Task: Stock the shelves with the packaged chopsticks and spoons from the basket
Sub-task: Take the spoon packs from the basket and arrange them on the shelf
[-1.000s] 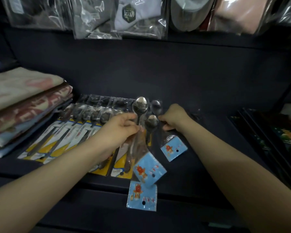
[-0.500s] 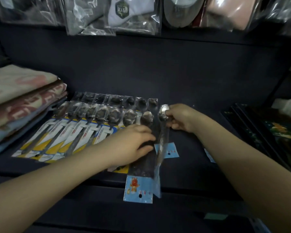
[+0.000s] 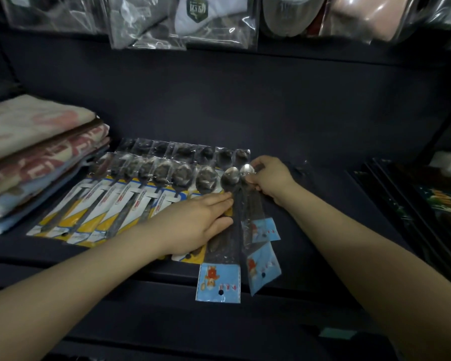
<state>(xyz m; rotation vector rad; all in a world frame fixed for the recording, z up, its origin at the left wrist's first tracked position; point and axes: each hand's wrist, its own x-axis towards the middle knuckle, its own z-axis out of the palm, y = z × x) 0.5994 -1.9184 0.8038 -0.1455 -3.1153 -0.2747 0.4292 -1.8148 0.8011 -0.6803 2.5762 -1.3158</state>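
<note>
Several packaged spoons with yellow cards (image 3: pixel 130 199) lie in two overlapping rows on the dark shelf (image 3: pixel 323 230). At the row's right end lie three packaged spoons with blue cards: one (image 3: pixel 219 280) sticks out over the shelf's front edge, another (image 3: pixel 262 267) lies beside it, a third (image 3: pixel 267 230) further back. My left hand (image 3: pixel 195 222) rests flat, fingers straight, on the packs beside the blue-card spoons. My right hand (image 3: pixel 268 175) pinches the bowl end of a blue-card pack at the back. No basket or chopsticks are in view.
Folded towels (image 3: pixel 34 157) are stacked at the shelf's left. Dark flat boxes (image 3: pixel 422 204) lie at the right. Bagged goods (image 3: pixel 182 19) hang from the shelf above. Bare shelf lies between the spoons and the boxes.
The blue-card spoons, held up and fanned a second ago, now lie flat at the row's right end. My left hand has flattened onto the packs; my right hand stays at the bowl ends.
</note>
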